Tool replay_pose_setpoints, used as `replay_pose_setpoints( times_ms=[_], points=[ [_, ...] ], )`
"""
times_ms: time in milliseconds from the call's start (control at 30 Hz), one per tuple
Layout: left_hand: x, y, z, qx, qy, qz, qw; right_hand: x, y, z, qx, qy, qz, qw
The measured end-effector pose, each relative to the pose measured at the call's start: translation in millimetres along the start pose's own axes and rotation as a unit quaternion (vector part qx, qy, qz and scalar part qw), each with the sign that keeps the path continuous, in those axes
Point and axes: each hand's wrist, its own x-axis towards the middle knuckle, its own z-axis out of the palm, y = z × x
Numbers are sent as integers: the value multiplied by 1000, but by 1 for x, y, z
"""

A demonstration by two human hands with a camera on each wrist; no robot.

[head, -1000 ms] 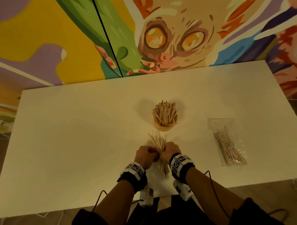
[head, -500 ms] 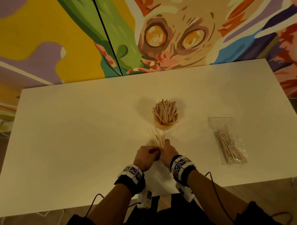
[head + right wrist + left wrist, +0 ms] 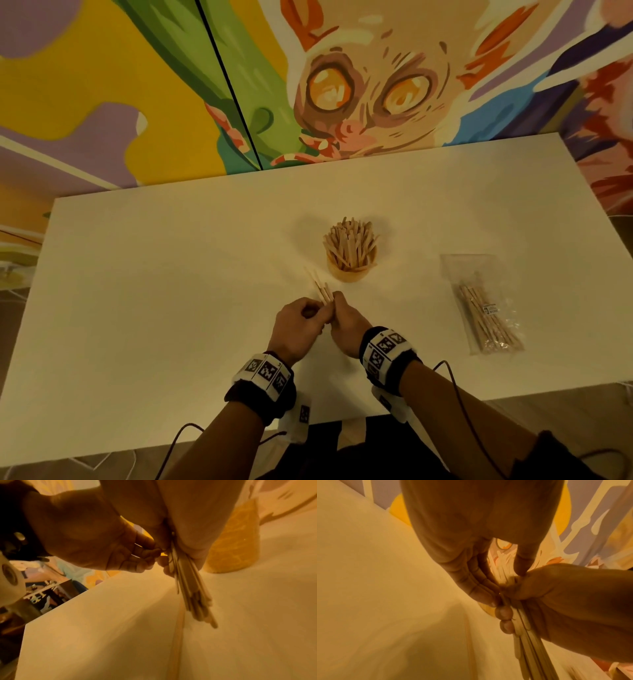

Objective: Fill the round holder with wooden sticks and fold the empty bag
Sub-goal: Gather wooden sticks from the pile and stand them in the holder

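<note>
Filling is in hand: the left hand (image 3: 297,323) and right hand (image 3: 346,323), each grip curled round one bundle of thin pale wooden sticks (image 3: 323,293), hold it just before the round tan wooden holder (image 3: 349,272), already crowded. Next, I judge, comes lifting and threading them in. The white bench (image 3: 154,291) lies open leftward; a clear plastic bag of sticks (image 3: 486,308) sits well right, near the edge.

Both hands (image 3: 322,322) around stick bundle (image 3: 323,291)

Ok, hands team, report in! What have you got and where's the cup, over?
Left hand and right hand both grip one bundle of sticks. Round holder just beyond, already bristling with sticks. Full bag lies off right, nothing blocking.
</note>
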Motion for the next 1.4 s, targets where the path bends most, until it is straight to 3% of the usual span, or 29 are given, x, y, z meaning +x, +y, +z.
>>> replay_pose_setpoints(
  times_ms=[100, 167, 300, 433, 666, 833, 1166, 1266, 1333, 1400],
  points=[
    [0, 10, -11, -52, -16, -21, 998, -5, -8, -9, -31, 0, -41, 999],
    [1, 14, -21, -106, -60, -30, 992, -10, -12, -13, -52, -3, -75, 996],
    [2, 19, -39, -140, -119, 20, 983, -16, -16, -18, -68, -24, -120, 990],
    [3, 24, -43, -117, -116, 84, 983, -18, -17, -20, -53, -15, -116, 992],
    [-8, 38, -46, -122, -172, 82, 974, -21, -17, -32, -34, -84, -89, 992],
    [-17, 44, -46, -177, -164, 21, 970, -21, -19, -39, -93, -126, -81, 984],
    [-12, 62, -52, -252, -112, 19, 961, -47, -31, -88, -38, -125, -85, 988],
    [-9, 67, -59, -265, -103, 20, 958, -51, -22, -107, 25, -126, -76, 989],
    [-8, 72, -61, -266, -92, 28, 959, -52, -15, -115, 157, -96, -47, 982],
    [-8, 80, -61, -254, -80, 46, 963, -52, -12, -114, 312, -52, 9, 949]
  ],
)
